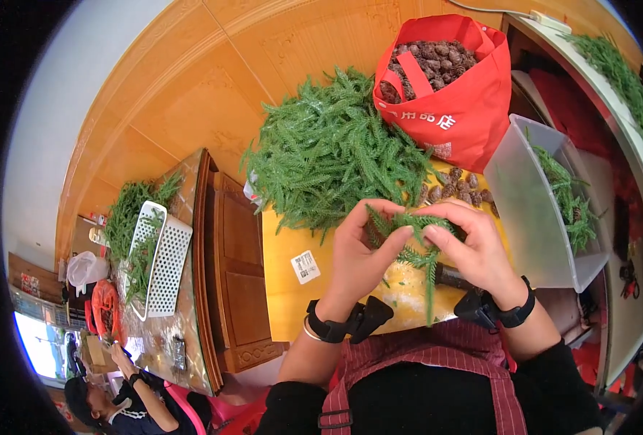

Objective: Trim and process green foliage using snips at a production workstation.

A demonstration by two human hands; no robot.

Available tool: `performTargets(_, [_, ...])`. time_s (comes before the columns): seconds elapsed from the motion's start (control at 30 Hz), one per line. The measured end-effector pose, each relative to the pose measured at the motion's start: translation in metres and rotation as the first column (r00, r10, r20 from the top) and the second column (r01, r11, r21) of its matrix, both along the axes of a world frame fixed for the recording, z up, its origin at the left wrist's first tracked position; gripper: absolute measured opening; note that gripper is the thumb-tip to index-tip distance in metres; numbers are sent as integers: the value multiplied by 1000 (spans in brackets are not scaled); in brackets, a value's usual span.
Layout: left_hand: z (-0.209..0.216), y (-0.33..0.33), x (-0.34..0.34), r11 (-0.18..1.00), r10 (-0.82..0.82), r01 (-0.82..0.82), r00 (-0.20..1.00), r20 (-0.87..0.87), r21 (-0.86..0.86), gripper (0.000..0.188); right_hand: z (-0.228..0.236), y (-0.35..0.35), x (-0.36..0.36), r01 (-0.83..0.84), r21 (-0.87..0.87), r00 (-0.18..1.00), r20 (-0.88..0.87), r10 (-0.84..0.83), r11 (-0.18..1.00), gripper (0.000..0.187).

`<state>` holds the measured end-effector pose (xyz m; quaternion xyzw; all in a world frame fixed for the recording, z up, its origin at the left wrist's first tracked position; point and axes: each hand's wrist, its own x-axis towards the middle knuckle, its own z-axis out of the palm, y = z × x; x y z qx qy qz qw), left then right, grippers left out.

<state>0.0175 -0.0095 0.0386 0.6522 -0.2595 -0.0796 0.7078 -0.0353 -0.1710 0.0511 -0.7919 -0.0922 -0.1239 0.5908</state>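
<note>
Over the yellow tabletop (285,290), both hands pinch a bunch of green artificial pine sprigs (429,270), close to my body. My left hand (365,257) is closed on its left side, thumb against the fingers. On the other side my right hand (477,246) grips it the same way, and the two thumbs almost meet. Needled tips hang below the thumbs. A dark rod-like thing (452,278) shows partly beneath my right hand; its kind is unclear. Just beyond my hands lies a large heap of green pine sprigs (329,152), with loose pine cones (463,190) beside it.
A red bag (481,112) full of pine cones stands at the back. To the right is a clear plastic bin (513,210) holding some sprigs. On a side table at left sits a white perforated basket (168,254). Another person (129,399) works at lower left.
</note>
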Motion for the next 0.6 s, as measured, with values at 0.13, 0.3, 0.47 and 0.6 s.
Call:
performTargets(0.13, [8,1,-4,997,-73,61,965,-251,-53,21,-7,-2,1,26,34,998,61,-28,999,20])
performTargets(0.3, [3,4,-1,971,-190,124,919,-344,-203,20,-8,-2,0,13,94,999,28,-15,996,19])
performTargets(0.47, [-8,-4,-1,984,-41,22,994,-105,-176,19,-8,0,0,-23,152,1000,12,22,988,19])
performTargets(0.6, [-11,-1,0,980,-28,-11,981,-191,-199,18,-5,0,0,-34,186,999,7,33,982,18])
